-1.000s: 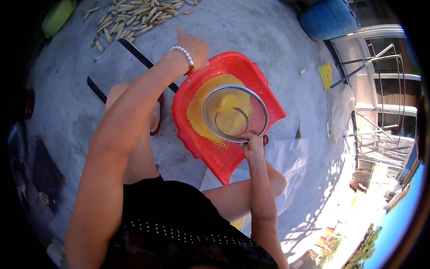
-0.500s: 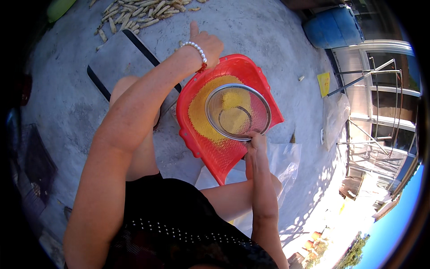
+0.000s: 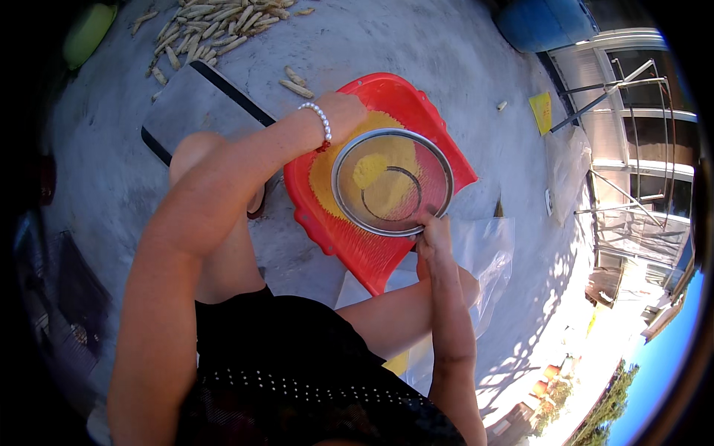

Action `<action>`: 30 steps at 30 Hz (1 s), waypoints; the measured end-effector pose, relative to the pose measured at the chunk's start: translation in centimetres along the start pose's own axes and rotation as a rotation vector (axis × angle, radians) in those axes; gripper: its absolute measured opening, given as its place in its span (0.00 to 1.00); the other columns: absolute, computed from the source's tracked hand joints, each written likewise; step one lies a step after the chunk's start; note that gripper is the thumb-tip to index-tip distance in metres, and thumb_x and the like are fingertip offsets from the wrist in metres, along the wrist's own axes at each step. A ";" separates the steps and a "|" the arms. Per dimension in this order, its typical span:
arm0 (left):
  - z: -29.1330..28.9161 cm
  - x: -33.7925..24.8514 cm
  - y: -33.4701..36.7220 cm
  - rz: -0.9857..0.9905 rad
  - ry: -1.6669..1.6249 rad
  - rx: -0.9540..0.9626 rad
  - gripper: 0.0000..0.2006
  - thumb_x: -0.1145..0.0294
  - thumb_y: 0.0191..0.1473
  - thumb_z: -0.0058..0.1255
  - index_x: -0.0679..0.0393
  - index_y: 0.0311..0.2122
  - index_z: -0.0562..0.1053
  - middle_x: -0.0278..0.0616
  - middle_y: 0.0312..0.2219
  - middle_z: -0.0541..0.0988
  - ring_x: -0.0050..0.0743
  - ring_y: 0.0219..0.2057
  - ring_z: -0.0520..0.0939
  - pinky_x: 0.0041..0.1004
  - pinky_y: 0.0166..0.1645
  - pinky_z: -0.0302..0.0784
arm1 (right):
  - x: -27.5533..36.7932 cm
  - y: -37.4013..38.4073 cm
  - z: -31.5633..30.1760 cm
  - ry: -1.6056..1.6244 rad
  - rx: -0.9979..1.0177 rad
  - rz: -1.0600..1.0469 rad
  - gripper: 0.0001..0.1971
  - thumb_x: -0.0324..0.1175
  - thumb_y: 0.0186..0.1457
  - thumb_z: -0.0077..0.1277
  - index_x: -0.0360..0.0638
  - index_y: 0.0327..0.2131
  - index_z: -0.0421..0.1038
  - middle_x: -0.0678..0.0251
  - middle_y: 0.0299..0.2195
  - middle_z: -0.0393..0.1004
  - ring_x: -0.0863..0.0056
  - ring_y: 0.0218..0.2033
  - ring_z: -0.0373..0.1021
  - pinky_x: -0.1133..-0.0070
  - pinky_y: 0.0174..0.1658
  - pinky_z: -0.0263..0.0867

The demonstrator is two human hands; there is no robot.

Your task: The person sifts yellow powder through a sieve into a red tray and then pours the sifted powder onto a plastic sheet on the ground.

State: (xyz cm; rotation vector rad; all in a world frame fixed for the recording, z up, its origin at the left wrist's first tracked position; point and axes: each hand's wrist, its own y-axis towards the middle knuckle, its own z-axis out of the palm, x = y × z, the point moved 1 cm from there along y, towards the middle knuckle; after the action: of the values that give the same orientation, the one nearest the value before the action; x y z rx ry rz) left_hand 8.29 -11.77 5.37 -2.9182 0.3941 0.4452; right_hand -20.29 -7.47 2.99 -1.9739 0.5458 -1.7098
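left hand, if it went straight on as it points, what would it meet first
The left hand would probably meet the red scoop's wall ahead; depth unclear, perhaps yellow grains first.

Your left hand (image 3: 343,117) has dropped over the far left side of the red scoop (image 3: 387,93), its raised finger no longer showing. The yellow meal heap (image 3: 370,169) has slid left across your sieve (image 3: 430,175), and two cobs (image 3: 296,88) now lie uncovered.

We see a grey floor (image 3: 513,160) bearing a heap of pale cobs (image 3: 217,28), two loose cobs (image 3: 297,89) lying nearer us, a small pale scrap (image 3: 502,105) and, to our right, clear plastic sheeting (image 3: 487,249).
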 end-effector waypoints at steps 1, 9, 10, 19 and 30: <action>1.0 -0.7 0.1 0.068 -0.065 0.013 0.06 0.76 0.35 0.49 0.58 0.24 0.74 0.51 0.23 0.75 0.47 0.30 0.76 0.40 0.35 0.70 | -0.2 -0.1 0.0 -0.006 0.008 0.003 0.15 0.17 0.40 0.38 0.27 0.36 0.57 0.57 0.19 0.66 0.70 0.11 0.64 0.81 0.10 0.58; 10.1 -2.2 1.5 0.275 0.024 0.203 0.06 0.78 0.35 0.47 0.64 0.23 0.73 0.55 0.25 0.75 0.50 0.30 0.76 0.36 0.34 0.73 | -0.7 -2.1 0.4 0.088 0.040 -0.030 0.05 0.19 0.40 0.41 0.29 0.24 0.65 0.58 0.15 0.68 0.73 0.10 0.63 0.82 0.10 0.58; 10.7 -2.1 1.8 0.289 0.044 0.202 0.06 0.79 0.35 0.47 0.64 0.23 0.73 0.55 0.25 0.75 0.50 0.31 0.76 0.36 0.35 0.73 | -1.1 -2.1 0.3 0.091 0.051 -0.027 0.05 0.19 0.41 0.41 0.29 0.24 0.65 0.58 0.15 0.68 0.74 0.10 0.63 0.83 0.10 0.58; 12.6 -3.9 2.3 0.287 -0.050 0.247 0.06 0.78 0.35 0.47 0.65 0.24 0.72 0.54 0.28 0.73 0.51 0.33 0.74 0.36 0.38 0.71 | -0.6 -3.0 0.1 0.166 0.091 -0.064 0.07 0.20 0.42 0.38 0.29 0.29 0.63 0.60 0.16 0.67 0.75 0.10 0.63 0.83 0.09 0.57; 12.7 -4.0 3.0 0.195 -0.159 0.256 0.05 0.76 0.36 0.52 0.64 0.23 0.73 0.50 0.22 0.75 0.43 0.27 0.77 0.33 0.32 0.72 | -0.3 -2.6 0.0 0.170 0.102 -0.016 0.08 0.20 0.43 0.39 0.28 0.29 0.64 0.59 0.17 0.68 0.74 0.10 0.64 0.82 0.08 0.57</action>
State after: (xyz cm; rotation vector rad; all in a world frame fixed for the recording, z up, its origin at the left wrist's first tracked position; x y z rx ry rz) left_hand 0.30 -11.20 -5.72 -2.5878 0.6623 0.6004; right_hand -20.39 -5.24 4.30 -1.7780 0.4920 -1.8885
